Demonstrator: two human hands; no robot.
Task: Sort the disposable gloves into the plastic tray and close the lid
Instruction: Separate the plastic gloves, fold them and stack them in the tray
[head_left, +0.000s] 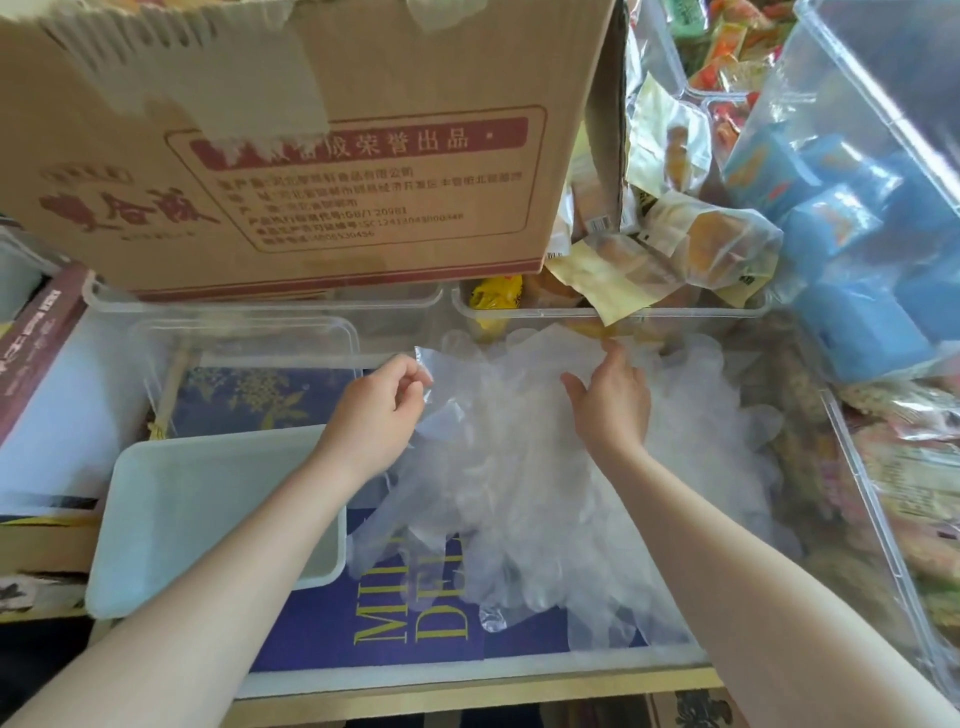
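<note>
Hands — left (382, 410) pinches glove (441, 395) | right (613, 400) rests on pile (545, 509)

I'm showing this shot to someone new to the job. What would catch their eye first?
The heap of clear disposable gloves in the middle, with the left hand pinching one glove's edge and the right hand resting on the heap. Next, the white plastic tray at lower left and the big cardboard box above.

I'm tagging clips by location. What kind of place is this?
Probably a snack shop's stockroom or counter: clear bins of wrapped snacks, a printed cardboard carton, and a loose pile of disposable gloves.
</note>
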